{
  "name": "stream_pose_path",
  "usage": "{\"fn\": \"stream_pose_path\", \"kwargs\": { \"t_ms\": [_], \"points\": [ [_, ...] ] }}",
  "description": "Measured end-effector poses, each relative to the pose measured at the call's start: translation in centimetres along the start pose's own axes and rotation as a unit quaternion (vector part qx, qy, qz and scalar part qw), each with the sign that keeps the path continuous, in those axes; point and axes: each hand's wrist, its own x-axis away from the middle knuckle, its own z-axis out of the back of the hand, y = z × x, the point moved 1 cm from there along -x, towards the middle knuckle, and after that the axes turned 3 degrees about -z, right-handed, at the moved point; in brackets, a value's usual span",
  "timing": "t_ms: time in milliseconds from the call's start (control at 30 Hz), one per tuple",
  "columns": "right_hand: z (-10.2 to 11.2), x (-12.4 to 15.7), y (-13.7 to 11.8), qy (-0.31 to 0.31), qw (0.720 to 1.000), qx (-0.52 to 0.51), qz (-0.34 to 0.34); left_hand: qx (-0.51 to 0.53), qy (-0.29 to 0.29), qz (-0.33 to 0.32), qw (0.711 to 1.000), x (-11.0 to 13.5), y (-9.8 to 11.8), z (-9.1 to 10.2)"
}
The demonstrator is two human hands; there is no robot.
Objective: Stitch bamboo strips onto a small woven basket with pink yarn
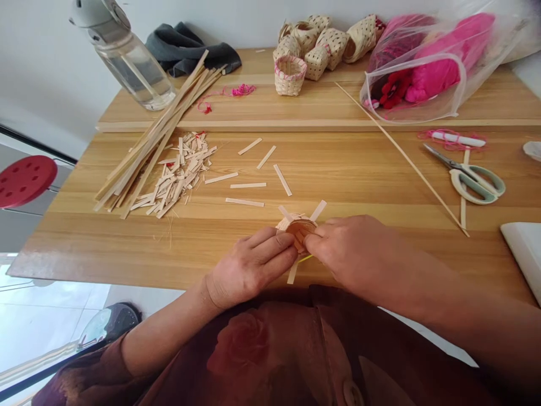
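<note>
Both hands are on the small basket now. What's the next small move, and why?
Probably use the right hand to fold down the protruding strip end beside it: several ends stick out around the small basket, which the left hand also holds.

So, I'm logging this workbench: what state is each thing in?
Small basket: held by left hand and right hand, strip ends jutting out
Pink-rimmed basket: upright, open
Other baskets: clustered, some tipped
Bottle: standing, lid on
Plastic bag: lying, mouth open
Scissors: lying flat, blades seemingly shut
Dark cloth: crumpled
Pink thread by the dark cloth: tangled
Long strips: bunched
Short strips: heaped, several lying apart
</note>
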Motion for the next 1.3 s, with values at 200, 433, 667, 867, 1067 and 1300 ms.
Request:
{"fn": "stream_pose_path", "kwargs": {
  "t_ms": [200,433,667,867,1067,1300],
  "points": [
    [0.4,-0.9,-0.5,-0.003,1.0,0.023,0.009,0.018,-0.009,0.001,1.0,-0.5,0.2,0.3],
    [-0.7,-0.3,-0.2,0.01,0.999,0.02,0.026,0.048,0.005,0.024,0.999,0.3,-0.2,0.0],
    [-3.0,1.1,0.1,0.145,0.989,-0.03,-0.01,0.066,0.008,0.035,0.997,0.6,-0.4,-0.1],
    [-3.9,1.1,-0.3,0.201,0.976,-0.06,-0.06,0.061,0.033,0.047,0.996,0.8,-0.4,-0.6],
    [-2.7,1.4,-0.2,0.105,0.989,-0.073,-0.068,0.061,0.015,0.031,0.998,0.3,-0.1,-0.3],
    [0.2,-0.2,0.2,-0.032,0.998,-0.038,-0.049,0.045,-0.013,0.01,0.999,-0.6,0.2,0.2]
  ]
}}
